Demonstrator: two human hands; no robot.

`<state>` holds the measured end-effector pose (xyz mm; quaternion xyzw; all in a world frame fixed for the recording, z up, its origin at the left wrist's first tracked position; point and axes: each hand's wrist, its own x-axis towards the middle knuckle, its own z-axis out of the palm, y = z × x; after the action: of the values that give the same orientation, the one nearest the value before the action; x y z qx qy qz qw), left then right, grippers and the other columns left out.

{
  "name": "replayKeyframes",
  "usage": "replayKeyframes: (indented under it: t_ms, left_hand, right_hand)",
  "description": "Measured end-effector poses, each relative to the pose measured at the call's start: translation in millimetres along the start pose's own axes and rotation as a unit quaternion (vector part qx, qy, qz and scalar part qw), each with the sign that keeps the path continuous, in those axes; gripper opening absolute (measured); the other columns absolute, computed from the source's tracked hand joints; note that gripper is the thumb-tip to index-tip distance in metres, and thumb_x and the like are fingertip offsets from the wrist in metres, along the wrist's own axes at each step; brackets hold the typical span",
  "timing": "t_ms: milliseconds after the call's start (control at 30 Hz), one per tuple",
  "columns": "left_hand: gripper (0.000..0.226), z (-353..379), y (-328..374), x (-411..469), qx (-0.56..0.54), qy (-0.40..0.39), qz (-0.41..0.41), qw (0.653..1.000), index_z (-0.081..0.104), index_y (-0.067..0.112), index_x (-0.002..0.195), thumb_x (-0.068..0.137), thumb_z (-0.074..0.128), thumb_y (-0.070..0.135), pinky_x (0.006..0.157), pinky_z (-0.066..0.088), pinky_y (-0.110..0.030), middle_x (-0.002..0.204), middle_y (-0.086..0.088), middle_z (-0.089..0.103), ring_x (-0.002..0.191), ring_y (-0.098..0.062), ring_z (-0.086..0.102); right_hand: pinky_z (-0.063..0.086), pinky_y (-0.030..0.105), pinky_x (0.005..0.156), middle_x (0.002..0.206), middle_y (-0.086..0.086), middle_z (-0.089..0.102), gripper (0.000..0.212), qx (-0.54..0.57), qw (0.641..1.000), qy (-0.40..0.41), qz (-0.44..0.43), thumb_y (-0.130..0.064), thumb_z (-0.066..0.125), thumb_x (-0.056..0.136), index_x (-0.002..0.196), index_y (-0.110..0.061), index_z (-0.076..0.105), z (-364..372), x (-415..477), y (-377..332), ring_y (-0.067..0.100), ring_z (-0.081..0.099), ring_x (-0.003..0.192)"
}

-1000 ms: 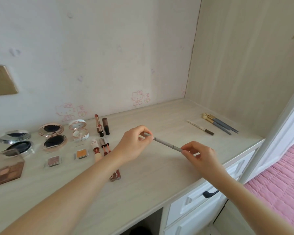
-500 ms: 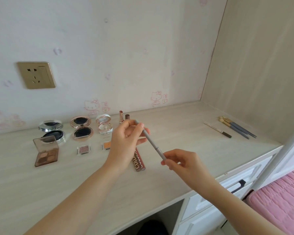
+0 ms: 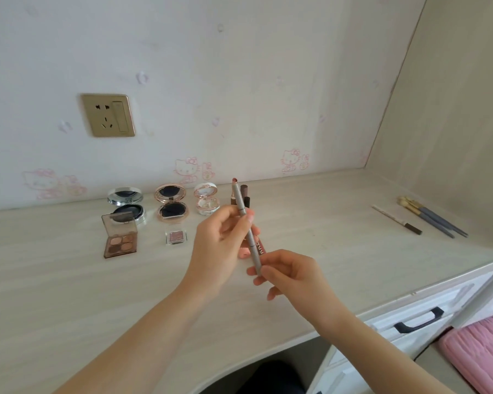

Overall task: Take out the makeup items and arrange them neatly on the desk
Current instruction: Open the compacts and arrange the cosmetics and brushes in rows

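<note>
Above the pale wooden counter, we hold a thin grey makeup pencil, tipped toward 11 o'clock. Our left hand has a pinching grip on its top, our right hand on its bottom. It seems light, stiff and slippery, so the middle is best to hold.

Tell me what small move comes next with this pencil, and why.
Probably carry the grey pencil right and lay it beside the white pencil, by the brushes. The left hand and right hand pinch it over the desk; slim tools lie grouped there.
</note>
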<state>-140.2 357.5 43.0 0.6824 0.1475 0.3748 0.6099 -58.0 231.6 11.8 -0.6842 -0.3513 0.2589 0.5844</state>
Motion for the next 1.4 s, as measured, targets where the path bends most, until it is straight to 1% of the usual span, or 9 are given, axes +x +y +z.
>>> replayKeyframes:
  t_ms: [100,200,333,567,700,800,933,1067,1400]
  left_hand:
    - [0.011,-11,1,0,0.031,-0.015,0.026,0.999,0.065,0.006,0.092,0.094,0.057,0.014,0.061,0.055,-0.027,0.067,-0.011,0.063,0.063,-0.016,0.061]
    - [0.013,-26,-3,-3,0.111,-0.063,0.032,0.991,0.064,0.007,0.089,0.095,0.056,0.015,0.06,0.052,-0.023,0.058,0.004,0.06,0.057,-0.014,0.058]
    - [0.005,-47,-16,-7,0.275,-0.07,0.086,0.955,0.067,0.021,0.09,0.091,0.062,0.021,0.06,0.043,-0.016,0.074,0.012,0.057,0.061,-0.007,0.054]
    - [0.009,-77,-34,-19,0.451,-0.096,0.135,0.877,0.068,0.029,0.096,0.089,0.063,0.029,0.061,0.043,-0.022,0.089,0.016,0.053,0.07,-0.001,0.05]
    - [0.009,-84,-41,-25,0.499,-0.098,0.162,0.845,0.069,0.028,0.093,0.088,0.064,0.033,0.057,0.039,-0.017,0.086,0.014,0.057,0.078,0.0,0.05]
    - [0.02,-84,-48,-28,0.551,-0.089,0.194,0.807,0.069,0.026,0.086,0.09,0.054,0.039,0.052,0.028,-0.011,0.077,0.013,0.059,0.075,-0.007,0.055]
    - [0.034,-82,-62,-30,0.605,-0.068,0.267,0.747,0.064,0.02,0.078,0.095,0.039,0.036,0.05,0.046,-0.03,0.069,0.007,0.057,0.066,-0.016,0.053]
    - [0.023,-82,-63,-29,0.646,-0.067,0.297,0.7,0.061,0.017,0.078,0.095,0.046,0.025,0.047,0.041,-0.031,0.068,0.004,0.053,0.062,-0.019,0.051]
    - [0.03,-83,-61,-34,0.641,-0.084,0.252,0.72,0.056,0.022,0.091,0.098,0.033,0.04,0.033,0.027,-0.026,0.055,0.003,0.048,0.039,-0.022,0.048]
  right_hand:
    - [0.058,0.031,0.071,0.092,-0.001,0.074,0.023,-0.042,0.999,-0.018,-0.006,-0.002,0.053,0.091,0.096,-0.015,0.071,5,4,-1,0.012,0.07,0.085]
    - [0.059,0.033,0.074,0.096,-0.001,0.072,0.023,-0.079,0.997,-0.016,-0.011,-0.005,0.053,0.091,0.098,-0.018,0.07,6,10,-3,0.011,0.069,0.087]
    - [0.059,0.034,0.073,0.097,0.004,0.072,0.02,-0.028,1.0,-0.002,-0.009,-0.011,0.051,0.096,0.11,-0.016,0.064,5,19,-15,0.016,0.069,0.083]
    - [0.046,0.018,0.058,0.079,-0.004,0.07,0.018,-0.146,0.987,-0.056,-0.047,-0.022,0.05,0.097,0.098,-0.02,0.068,24,26,-11,0.007,0.063,0.067]
    - [0.044,0.011,0.064,0.078,-0.013,0.067,0.016,-0.265,0.955,-0.069,-0.113,-0.025,0.052,0.096,0.099,-0.028,0.068,35,27,5,0.001,0.059,0.072]
    - [0.044,0.015,0.073,0.086,-0.008,0.065,0.021,-0.349,0.907,-0.025,-0.235,-0.025,0.051,0.095,0.103,-0.018,0.069,40,30,22,0.005,0.058,0.078]
    - [0.046,0.026,0.077,0.087,-0.003,0.064,0.03,-0.432,0.846,0.033,-0.311,-0.029,0.044,0.094,0.1,-0.015,0.07,44,36,43,0.018,0.057,0.08]
    - [0.048,0.036,0.074,0.087,-0.003,0.063,0.023,-0.464,0.811,0.073,-0.349,-0.024,0.048,0.095,0.099,-0.017,0.07,49,35,48,0.022,0.056,0.081]
    - [0.042,0.031,0.076,0.089,-0.002,0.065,0.013,-0.494,0.763,0.094,-0.405,-0.011,0.066,0.088,0.101,-0.013,0.07,50,32,47,0.024,0.054,0.083]
